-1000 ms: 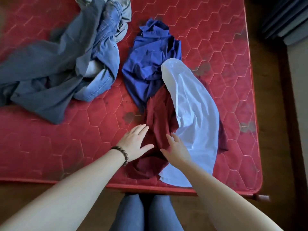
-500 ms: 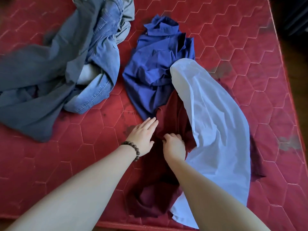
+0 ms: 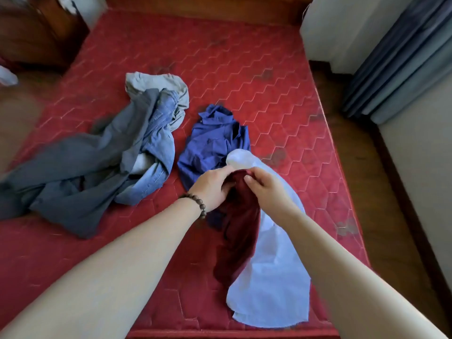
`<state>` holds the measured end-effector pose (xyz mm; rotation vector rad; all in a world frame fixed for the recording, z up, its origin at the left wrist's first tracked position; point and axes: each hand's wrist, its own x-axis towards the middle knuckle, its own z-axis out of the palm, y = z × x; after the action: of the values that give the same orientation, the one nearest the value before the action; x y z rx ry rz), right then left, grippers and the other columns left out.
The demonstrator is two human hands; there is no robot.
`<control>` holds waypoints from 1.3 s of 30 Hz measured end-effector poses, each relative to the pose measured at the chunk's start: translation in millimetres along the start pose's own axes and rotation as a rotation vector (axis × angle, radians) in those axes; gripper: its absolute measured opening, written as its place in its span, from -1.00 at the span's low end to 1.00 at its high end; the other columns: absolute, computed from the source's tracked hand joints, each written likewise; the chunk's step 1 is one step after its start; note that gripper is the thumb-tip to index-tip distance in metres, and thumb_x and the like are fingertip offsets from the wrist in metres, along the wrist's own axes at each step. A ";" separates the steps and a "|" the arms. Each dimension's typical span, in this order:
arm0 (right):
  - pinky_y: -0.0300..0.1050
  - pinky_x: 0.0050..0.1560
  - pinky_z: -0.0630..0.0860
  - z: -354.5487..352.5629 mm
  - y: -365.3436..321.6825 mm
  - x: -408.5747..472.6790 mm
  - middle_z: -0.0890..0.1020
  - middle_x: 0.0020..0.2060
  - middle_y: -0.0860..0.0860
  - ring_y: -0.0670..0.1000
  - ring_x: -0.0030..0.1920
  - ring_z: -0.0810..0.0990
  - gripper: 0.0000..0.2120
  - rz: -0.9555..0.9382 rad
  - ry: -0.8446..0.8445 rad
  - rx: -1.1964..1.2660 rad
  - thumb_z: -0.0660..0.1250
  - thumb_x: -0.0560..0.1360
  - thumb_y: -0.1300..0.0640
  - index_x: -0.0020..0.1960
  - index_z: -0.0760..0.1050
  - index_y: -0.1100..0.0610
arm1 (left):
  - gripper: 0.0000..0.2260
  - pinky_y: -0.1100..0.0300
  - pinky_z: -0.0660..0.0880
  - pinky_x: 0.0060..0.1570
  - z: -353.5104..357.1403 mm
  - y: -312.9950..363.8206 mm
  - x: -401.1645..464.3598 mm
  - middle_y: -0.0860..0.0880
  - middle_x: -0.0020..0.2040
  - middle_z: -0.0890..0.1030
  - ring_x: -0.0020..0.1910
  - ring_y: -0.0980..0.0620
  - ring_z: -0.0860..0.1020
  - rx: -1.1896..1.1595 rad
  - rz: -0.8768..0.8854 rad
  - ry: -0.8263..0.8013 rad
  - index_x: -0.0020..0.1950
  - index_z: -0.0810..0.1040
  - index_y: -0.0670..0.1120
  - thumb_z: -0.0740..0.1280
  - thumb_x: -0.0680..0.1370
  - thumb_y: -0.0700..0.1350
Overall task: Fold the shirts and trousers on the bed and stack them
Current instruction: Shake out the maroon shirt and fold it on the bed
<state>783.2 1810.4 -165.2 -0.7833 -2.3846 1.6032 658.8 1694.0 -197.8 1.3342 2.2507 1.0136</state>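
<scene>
A dark red garment [image 3: 241, 223] hangs lifted above the red mattress [image 3: 244, 77]. My left hand [image 3: 212, 185], with a bead bracelet on its wrist, grips the garment's top edge, and my right hand [image 3: 265, 189] pinches that edge beside it. A pale blue shirt [image 3: 271, 272] lies partly under the red garment and runs toward the bed's near edge. Just beyond my hands a royal blue shirt [image 3: 212, 143] sits crumpled. To the left lies a heap of grey trousers [image 3: 80, 172], blue jeans [image 3: 159, 143] and a light grey garment [image 3: 156, 81].
A dark wooden cabinet [image 3: 36, 33] stands at the far left corner of the bed. Blue-grey curtains [image 3: 401, 64] hang at the right above the wooden floor [image 3: 381, 192]. A wooden headboard [image 3: 208, 3] borders the bed's far end.
Both hands went from resting on the dark red garment to gripping its top edge and lifting it off the mattress. The camera has tilted up, showing the whole bed.
</scene>
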 end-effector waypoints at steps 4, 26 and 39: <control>-0.33 -0.30 0.31 -58.3 -115.4 -9.6 0.42 -0.42 -0.21 -0.26 -0.39 0.34 -0.79 -0.156 0.032 -0.043 0.24 0.59 0.24 -0.19 0.46 0.03 | -0.94 0.19 0.29 -0.28 -90.1 72.9 19.8 0.06 -0.29 0.50 -0.21 -0.12 0.58 0.036 0.077 0.143 -0.05 0.55 -0.11 0.32 0.52 -0.24; -0.09 0.03 0.52 -196.7 -354.8 -71.7 0.66 -0.13 0.00 0.01 -0.10 0.61 -0.92 -0.558 0.556 -0.110 0.33 0.55 0.17 0.00 0.60 0.07 | -0.87 0.17 0.60 -0.44 -304.8 281.7 14.2 -0.12 -0.32 0.66 -0.40 0.04 0.66 -1.178 -0.223 0.154 -0.13 0.52 -0.23 0.24 0.58 -0.37; 0.04 0.05 0.59 -185.1 -359.7 -80.2 0.68 -0.12 0.08 0.10 -0.10 0.65 -0.85 -0.494 0.561 0.112 0.34 0.55 0.16 -0.12 0.55 -0.07 | -0.65 0.13 0.62 -0.29 -298.3 282.0 -7.1 -0.20 -0.20 0.68 -0.23 -0.08 0.69 -1.517 -0.173 0.043 0.04 0.54 -0.23 0.06 0.52 -0.53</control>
<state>808.5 1817.2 246.4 -0.4812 -1.8720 1.1209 659.5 1653.1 210.7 0.3825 0.9048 1.9652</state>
